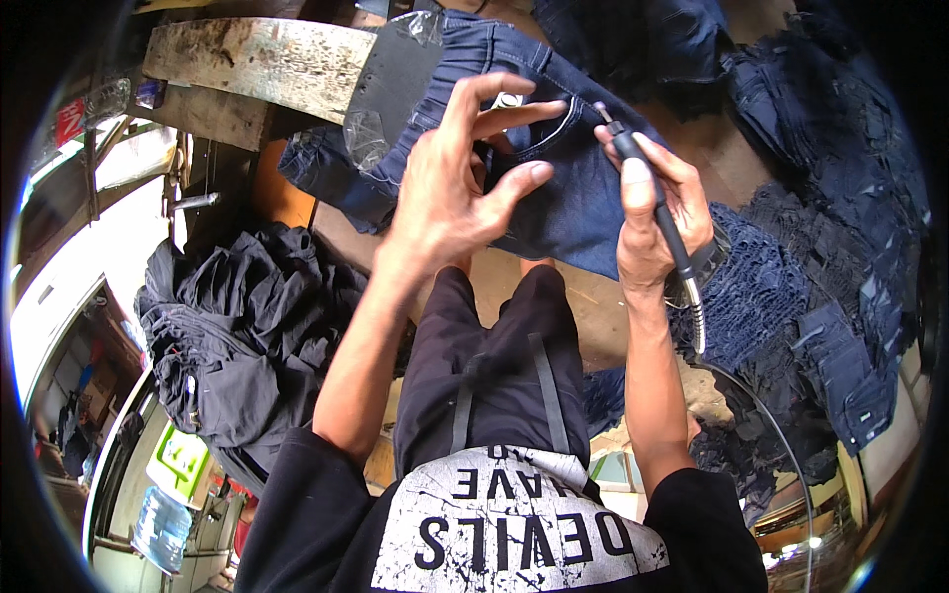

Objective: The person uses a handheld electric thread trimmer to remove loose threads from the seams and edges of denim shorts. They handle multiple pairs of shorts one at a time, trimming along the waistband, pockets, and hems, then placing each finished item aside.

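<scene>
A pair of dark blue jeans (583, 217) lies in front of me over the end of a dark padded board (390, 84) wrapped in clear plastic. My left hand (450, 193) is over the jeans near the curved front pocket, its fingers and thumb spread and nothing gripped. A small white label (509, 100) shows between those fingers. In my right hand (643, 247) is a slim black rotary handpiece (668, 227), its metal tip pointing up and left beside the pocket seam. A flexible metal sleeve (696, 316) runs from its lower end.
A stained wooden plank (257, 54) extends to the left. Black garments (257, 336) are heaped at the left. Blue and black denim (761, 277) is piled along the right. A thin cable (781, 425) curves down at the lower right. A clear plastic bottle (161, 529) stands lower left.
</scene>
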